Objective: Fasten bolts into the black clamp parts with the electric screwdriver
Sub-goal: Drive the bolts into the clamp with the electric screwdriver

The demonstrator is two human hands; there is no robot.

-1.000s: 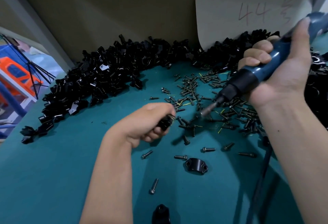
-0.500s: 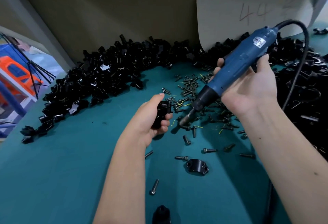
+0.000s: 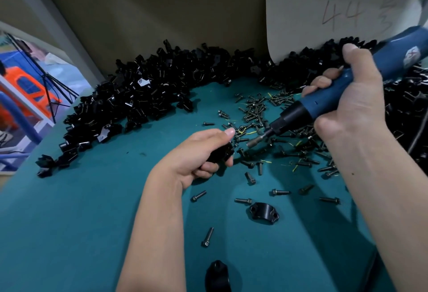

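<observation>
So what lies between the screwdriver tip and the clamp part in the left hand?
Head view: a short gap over teal mat, with loose bolts, between the screwdriver tip and the clamp part.

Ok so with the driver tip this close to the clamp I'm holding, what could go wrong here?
The screwdriver bit hangs just short of the clamp part, right beside the left hand thumb, so a slip could catch the thumb. Loose bolts litter the mat; the tip might knock some away.

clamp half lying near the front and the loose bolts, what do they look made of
Clamp half: probably metal with a smooth black coating, judging by its soft sheen and crisp edges; moulded plastic can't be excluded. Loose bolts: metal, dark greyish finish, with glinting threads and flanged heads.
</observation>
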